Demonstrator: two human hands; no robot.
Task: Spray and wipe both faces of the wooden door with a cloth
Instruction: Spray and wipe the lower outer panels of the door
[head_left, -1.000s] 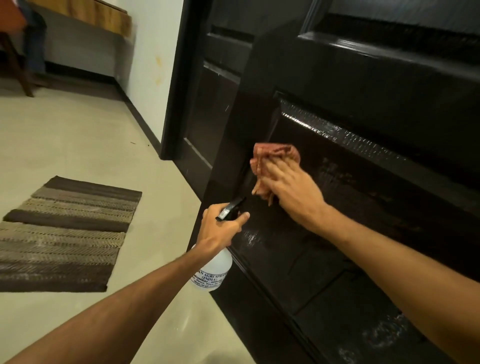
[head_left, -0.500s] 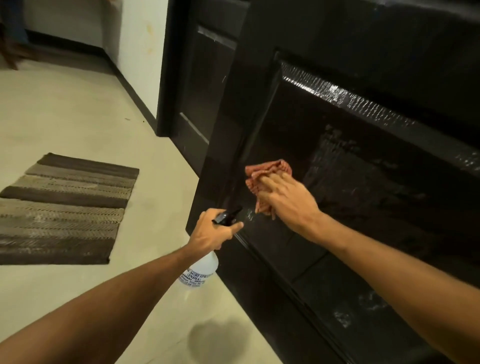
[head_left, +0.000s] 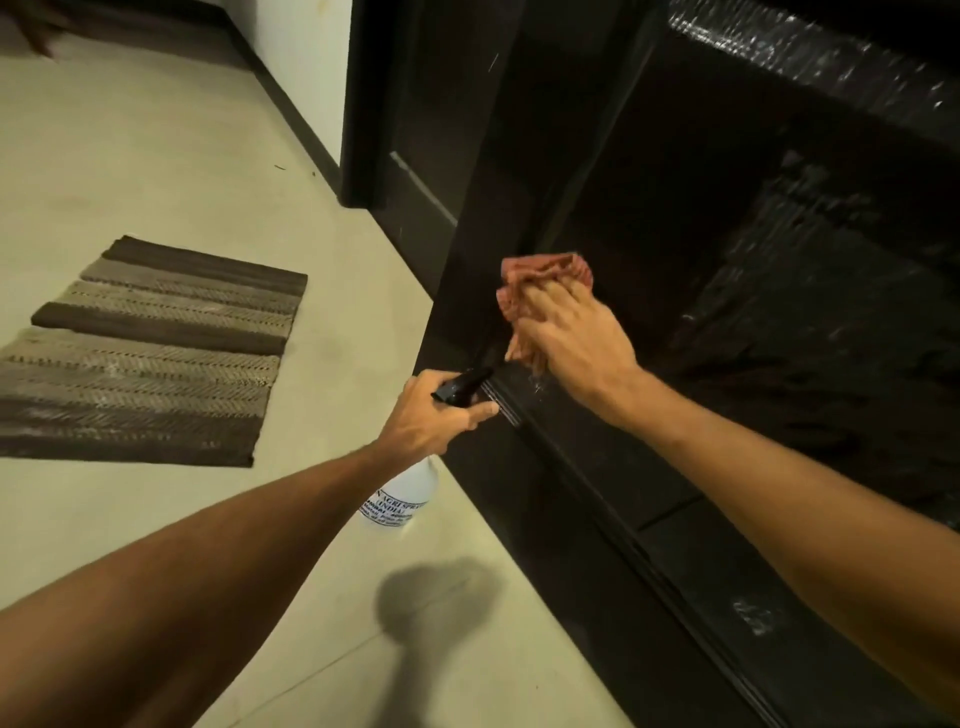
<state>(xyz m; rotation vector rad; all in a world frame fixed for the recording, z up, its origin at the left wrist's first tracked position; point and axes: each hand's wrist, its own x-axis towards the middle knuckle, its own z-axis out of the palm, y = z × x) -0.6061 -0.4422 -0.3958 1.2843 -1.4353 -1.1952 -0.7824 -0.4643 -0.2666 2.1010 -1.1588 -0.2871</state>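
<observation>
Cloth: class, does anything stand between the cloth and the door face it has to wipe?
Nothing visible does. The right hand presses the cloth directly against the door; the left hand holds the spray bottle lower, beside it.

The cloth (head_left: 540, 270) lies against the door (head_left: 779, 312) at right, the spray bottle (head_left: 402, 499) just near-left of it, the rug (head_left: 150, 353) on the floor (head_left: 156, 156) at left.

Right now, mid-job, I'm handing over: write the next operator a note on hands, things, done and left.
Left hand grips the spray bottle by its black head, low beside the door.
Right hand presses the red cloth flat against the door's lower panel, near its edge.
Done: wet streaks show on this panel.
Left: finish this face; the other face is out of view.
</observation>
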